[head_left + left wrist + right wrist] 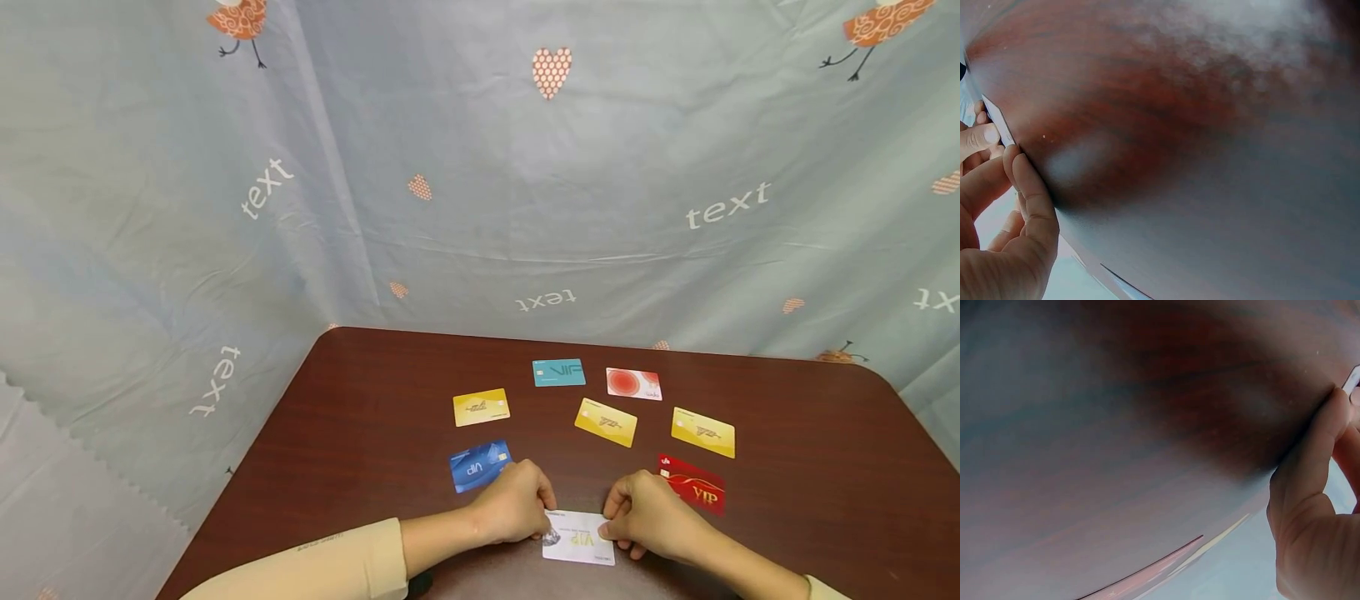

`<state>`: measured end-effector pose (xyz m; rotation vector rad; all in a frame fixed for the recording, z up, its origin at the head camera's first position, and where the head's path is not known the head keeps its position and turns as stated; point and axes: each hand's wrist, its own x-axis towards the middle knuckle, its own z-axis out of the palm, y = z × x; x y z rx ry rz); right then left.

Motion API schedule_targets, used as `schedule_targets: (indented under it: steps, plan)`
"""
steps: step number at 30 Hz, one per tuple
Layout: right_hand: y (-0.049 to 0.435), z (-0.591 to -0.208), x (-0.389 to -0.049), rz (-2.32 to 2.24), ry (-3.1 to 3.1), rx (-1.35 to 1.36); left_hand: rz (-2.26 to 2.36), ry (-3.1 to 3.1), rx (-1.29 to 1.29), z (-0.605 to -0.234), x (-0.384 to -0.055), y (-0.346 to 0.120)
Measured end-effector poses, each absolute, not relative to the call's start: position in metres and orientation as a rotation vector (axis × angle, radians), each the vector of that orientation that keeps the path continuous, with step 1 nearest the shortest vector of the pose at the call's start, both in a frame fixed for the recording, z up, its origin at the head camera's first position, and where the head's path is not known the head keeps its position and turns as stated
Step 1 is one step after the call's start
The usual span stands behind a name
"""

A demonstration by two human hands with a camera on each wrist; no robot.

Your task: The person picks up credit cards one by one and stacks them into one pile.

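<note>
A white VIP card (577, 540) with a dark emblem at its left end is near the front edge of the table. My left hand (516, 504) pinches its left end, and my right hand (654, 517) grips the right end with the thumb on top. The left wrist view shows the same white card (999, 120) edge-on between both hands. Only a corner of the card (1352, 380) appears in the right wrist view. Just behind my left hand lies a blue VIP card (478, 467), partly covered by it. A red VIP card (693, 485) lies beside my right hand.
Farther back on the dark brown table (360, 417) lie yellow cards (480, 407), (606, 422), (703, 432). A teal card (558, 372) and a white card with a red circle (633, 384) form the back row. Patterned cloth (465, 225) hangs behind the table.
</note>
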<state>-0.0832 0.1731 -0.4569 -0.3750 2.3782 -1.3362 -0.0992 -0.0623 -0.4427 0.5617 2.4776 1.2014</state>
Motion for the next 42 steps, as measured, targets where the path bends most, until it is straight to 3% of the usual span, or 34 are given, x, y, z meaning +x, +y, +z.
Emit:
schedule_targets:
  steps: [16,30,42]
  plan:
    - [0.177,-0.458,-0.085,-1.403,2.31,-0.368,1.352,2.221,0.474,-0.431,-0.106,-0.072]
    - [0.183,-0.433,-0.107,-1.431,2.412,-0.54,1.265,2.477,0.589,-0.39,-0.116,-0.111]
    - [0.176,-0.42,-0.121,-1.498,2.429,-0.471,1.192,2.799,0.528,-0.378,-0.117,-0.135]
